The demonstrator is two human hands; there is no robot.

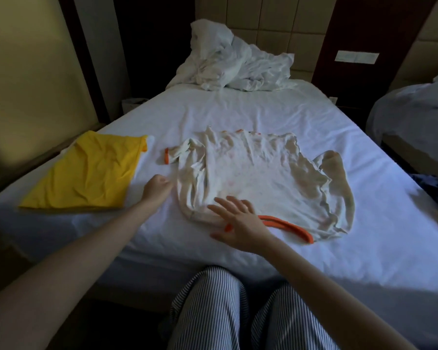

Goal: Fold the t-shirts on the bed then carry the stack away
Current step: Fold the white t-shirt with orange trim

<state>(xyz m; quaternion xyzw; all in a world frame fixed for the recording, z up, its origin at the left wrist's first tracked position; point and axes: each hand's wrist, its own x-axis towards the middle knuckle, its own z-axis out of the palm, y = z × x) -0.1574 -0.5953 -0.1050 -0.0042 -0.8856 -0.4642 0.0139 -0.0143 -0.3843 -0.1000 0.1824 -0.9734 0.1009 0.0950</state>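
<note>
Our left hand (pixel 157 189) curls at the edge of the white shirt (pixel 258 178); we cannot tell if it grips. Our right hand (pixel 235 223) rests open on it, on the bed (pixel 263 104). The yellow shirt (pixel 86 173) appears folded; the white one is not.

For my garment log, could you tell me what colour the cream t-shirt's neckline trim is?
Orange; the neckline trim shows best in the head view.

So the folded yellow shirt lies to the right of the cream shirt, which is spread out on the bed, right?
No. The head view shows the folded yellow shirt lying to the left of the cream shirt, which is spread out on the bed.
</note>
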